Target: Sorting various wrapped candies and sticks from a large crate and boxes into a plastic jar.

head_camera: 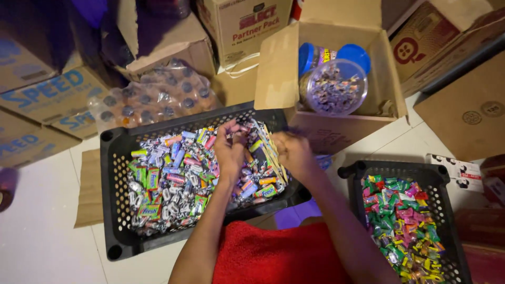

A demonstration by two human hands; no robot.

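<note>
While your left hand (230,150) pinches wrapped sweets (179,173), your right hand's (291,152) grip closes on a sweet strip (268,150) beside it.

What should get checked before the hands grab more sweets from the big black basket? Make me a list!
1. Big black basket holds sweets to pick from: ok, it is piled with wrapped ones.
2. Left hand is over the basket: ok, it sits above the pile near the far rim.
3. Right hand is free: cannot tell, it is closed and blurred beside some long flat packets.
4. Clear jar in the open cardboard box is open: ok, it has no lid on and shows wrapped sweets inside.
5. Small black basket has room: cannot tell, colourful sweets already fill most of the visible part.
</note>
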